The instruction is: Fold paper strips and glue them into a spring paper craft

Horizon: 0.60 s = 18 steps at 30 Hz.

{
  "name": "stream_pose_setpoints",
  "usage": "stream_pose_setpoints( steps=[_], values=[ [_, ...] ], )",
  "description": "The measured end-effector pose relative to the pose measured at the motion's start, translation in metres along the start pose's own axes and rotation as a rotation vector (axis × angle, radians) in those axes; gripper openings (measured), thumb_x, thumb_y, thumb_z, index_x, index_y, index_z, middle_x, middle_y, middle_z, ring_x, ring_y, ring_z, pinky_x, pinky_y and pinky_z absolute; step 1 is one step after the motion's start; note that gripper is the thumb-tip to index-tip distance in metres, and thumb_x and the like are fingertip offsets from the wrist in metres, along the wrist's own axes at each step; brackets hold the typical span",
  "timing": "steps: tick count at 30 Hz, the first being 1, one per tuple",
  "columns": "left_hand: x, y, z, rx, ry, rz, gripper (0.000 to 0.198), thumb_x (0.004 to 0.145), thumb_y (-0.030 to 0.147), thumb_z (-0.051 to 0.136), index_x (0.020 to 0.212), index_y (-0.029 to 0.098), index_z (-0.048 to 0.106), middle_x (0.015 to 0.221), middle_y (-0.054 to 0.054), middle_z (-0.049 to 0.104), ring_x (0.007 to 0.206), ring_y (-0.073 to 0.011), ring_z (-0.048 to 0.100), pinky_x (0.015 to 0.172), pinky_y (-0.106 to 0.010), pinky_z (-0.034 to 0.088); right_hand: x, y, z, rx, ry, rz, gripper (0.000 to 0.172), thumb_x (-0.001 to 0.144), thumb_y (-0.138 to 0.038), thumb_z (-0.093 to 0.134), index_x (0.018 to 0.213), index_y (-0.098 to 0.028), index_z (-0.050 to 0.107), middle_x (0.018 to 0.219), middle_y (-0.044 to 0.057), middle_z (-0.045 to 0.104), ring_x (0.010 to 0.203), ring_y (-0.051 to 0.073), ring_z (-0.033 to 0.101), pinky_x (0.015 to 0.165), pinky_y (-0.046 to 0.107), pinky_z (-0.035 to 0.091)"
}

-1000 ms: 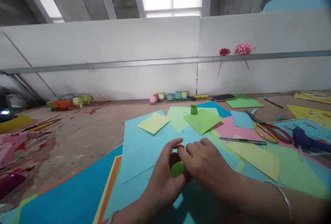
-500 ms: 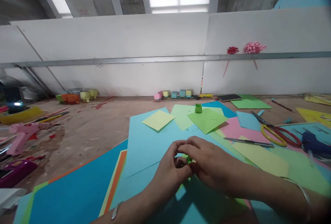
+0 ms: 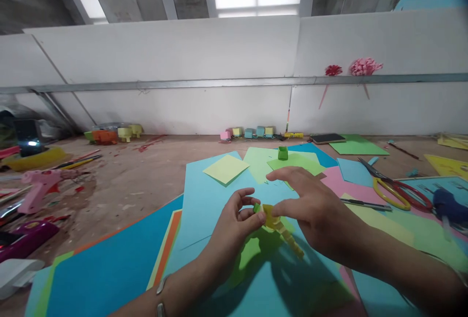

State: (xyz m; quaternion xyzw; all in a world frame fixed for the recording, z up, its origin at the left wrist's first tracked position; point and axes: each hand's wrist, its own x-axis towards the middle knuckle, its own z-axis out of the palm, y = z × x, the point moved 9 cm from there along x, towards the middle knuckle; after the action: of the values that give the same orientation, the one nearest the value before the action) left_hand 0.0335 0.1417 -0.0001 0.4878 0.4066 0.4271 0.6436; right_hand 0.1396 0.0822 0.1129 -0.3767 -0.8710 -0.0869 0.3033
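Observation:
My left hand (image 3: 234,224) pinches one end of a small folded paper piece (image 3: 272,219), green and yellow, with a zigzag strip trailing down to the right. My right hand (image 3: 314,209) grips the same piece from the right, index finger stretched forward. Both hands hover over a light blue sheet (image 3: 208,200). Just beyond my right hand lies a green square sheet (image 3: 300,163) with a small green paper cube (image 3: 282,153) at its far corner.
Coloured sheets cover the table, among them a yellow-green square (image 3: 226,168). Scissors (image 3: 391,190), a craft knife (image 3: 365,203) and a blue glue gun (image 3: 448,205) lie right. A pink glue gun (image 3: 38,188) lies left. Small paper cubes (image 3: 248,132) line the white wall.
My hands have lifted and drawn apart slightly, and the folded piece now shows between them with its zigzag strip hanging out. The view has shifted a little to the left.

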Motion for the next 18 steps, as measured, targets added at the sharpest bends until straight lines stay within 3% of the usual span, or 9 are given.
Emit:
stream_pose_setpoints(
  steps=[8, 18],
  values=[
    [0.0, 0.003, 0.0, -0.01, 0.009, 0.022, 0.062, 0.064, 0.036, 0.082, 0.114, 0.018, 0.05, 0.105, -0.007, 0.054, 0.086, -0.0178, 0.059, 0.076, -0.03, 0.049, -0.003, -0.021, 0.02, -0.363, -0.045, -0.151, 0.019, 0.084, -0.004, 0.054, 0.081, -0.013, 0.07, 0.125, 0.022, 0.061, 0.118, 0.036, 0.054, 0.089, 0.052, 0.05],
    [0.0, 0.0, 0.001, -0.047, 0.0, 0.03, 0.06, 0.064, 0.032, 0.081, 0.115, 0.019, 0.051, 0.104, -0.006, 0.053, 0.087, -0.0176, 0.057, 0.077, -0.03, 0.047, -0.006, -0.017, 0.035, -0.368, -0.11, -0.128, 0.02, 0.081, -0.004, 0.051, 0.084, -0.009, 0.071, 0.123, 0.022, 0.064, 0.113, 0.036, 0.059, 0.085, 0.05, 0.054]
  ],
)
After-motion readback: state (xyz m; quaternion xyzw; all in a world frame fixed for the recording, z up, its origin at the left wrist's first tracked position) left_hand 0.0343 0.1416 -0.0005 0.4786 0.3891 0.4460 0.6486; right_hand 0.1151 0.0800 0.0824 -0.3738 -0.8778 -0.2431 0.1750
